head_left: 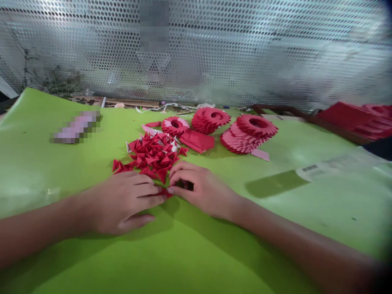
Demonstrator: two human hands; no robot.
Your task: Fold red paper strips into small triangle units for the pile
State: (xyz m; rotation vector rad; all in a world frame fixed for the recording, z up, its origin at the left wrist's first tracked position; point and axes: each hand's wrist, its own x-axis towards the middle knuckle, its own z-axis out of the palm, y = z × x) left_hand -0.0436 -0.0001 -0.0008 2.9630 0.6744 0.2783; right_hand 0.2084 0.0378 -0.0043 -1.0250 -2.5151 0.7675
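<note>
A small red paper piece (167, 192) lies on the green tabletop, mostly covered by fingertips. My left hand (128, 202) rests over its left side, fingers stretched out flat on it and thumb apart. From the right, my right hand (202, 188) pinches its edge between thumb and fingers, which are curled. Just beyond both hands is a heap of folded red paper triangles (154, 153), a few of them white. Behind the heap stand a small red and pink paper ring (175, 125) and a stack of flat red paper slips (197, 141).
Two taller rings of folded paper, one red (210, 119) and one red and pink (246, 136), stand farther back. A clear plastic bag (321, 167) lies at right. Red paper (346, 118) sits in a brown tray at far right. Behind rises a perforated metal panel (214, 53).
</note>
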